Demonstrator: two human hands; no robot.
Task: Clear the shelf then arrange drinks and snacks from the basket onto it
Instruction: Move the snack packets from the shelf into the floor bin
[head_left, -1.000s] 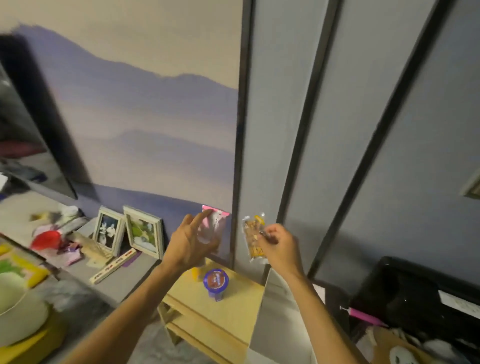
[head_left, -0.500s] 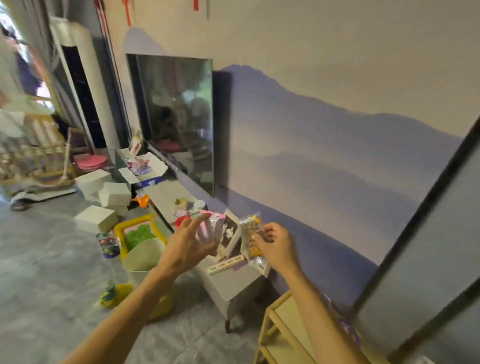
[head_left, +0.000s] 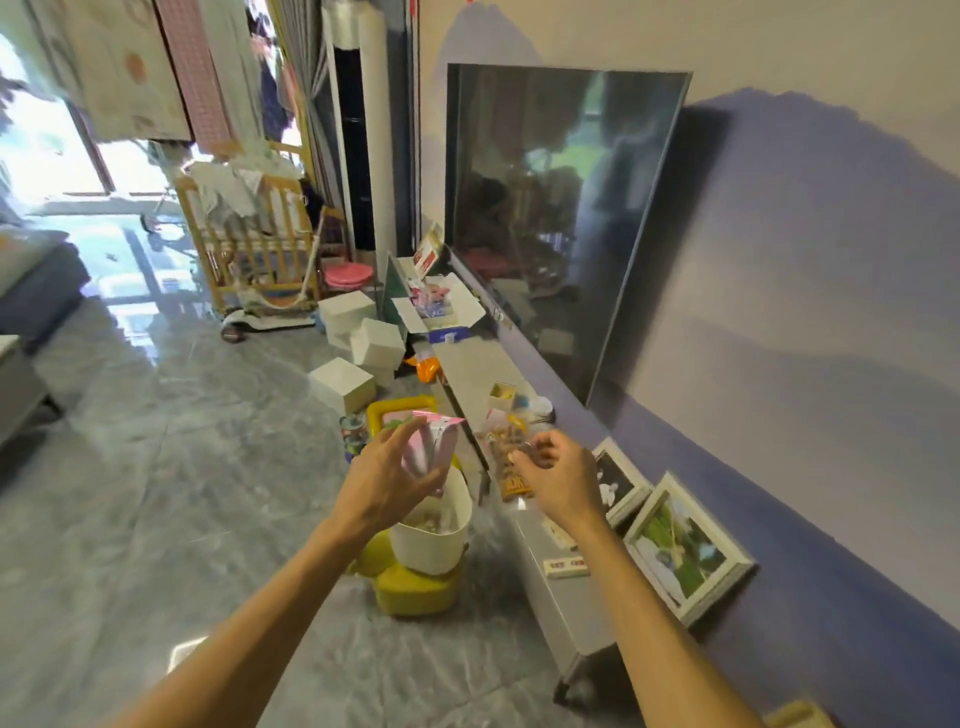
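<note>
My left hand (head_left: 387, 480) grips a pink and white drink pouch (head_left: 434, 444), held upright in mid-air. My right hand (head_left: 561, 475) pinches a clear snack packet (head_left: 506, 457) with brown pieces and an orange label. Both are held above a white basket (head_left: 434, 545) that stands on the floor on a yellow object (head_left: 415, 590). The wooden shelf shows only as a yellow corner (head_left: 797, 717) at the bottom right edge.
A low grey TV bench (head_left: 566, 587) runs along the wall to the right, with two framed photos (head_left: 680, 553), small boxes and a large TV (head_left: 561, 218) above. White boxes (head_left: 345, 384) and a yellow tray (head_left: 400, 408) lie on the grey floor; a wooden crib (head_left: 249, 244) stands further back.
My view has swung left, from the wooden shelf to the TV bench and the floor basket. Both hands keep the same items and stay at about the same place before me.
</note>
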